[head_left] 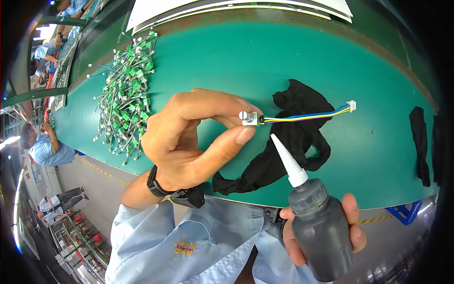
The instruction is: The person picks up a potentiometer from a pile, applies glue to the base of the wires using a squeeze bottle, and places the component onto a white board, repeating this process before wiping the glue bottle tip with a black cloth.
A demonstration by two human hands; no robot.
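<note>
Head view: green tabletop (213,57) below, left hand (182,142) pinching a small silver wired component (249,118), right hand (289,232) gripping a white-nozzled dark grey bottle (324,232); blue-shirted workers (49,149) and grey floor (99,194) beyond.

The left hand (177,146) pinches a wired component (250,119); the right hand (292,240) holds a dark, white-nozzled bottle (321,232).

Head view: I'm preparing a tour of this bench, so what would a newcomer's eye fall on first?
Probably the dark squeeze bottle with its white nozzle, held in the right hand at the near edge of the green tabletop. Near the centre, the left hand pinches a small metal-shafted component trailing coloured wires. A heap of green-and-white wired parts lies at the left.
</note>
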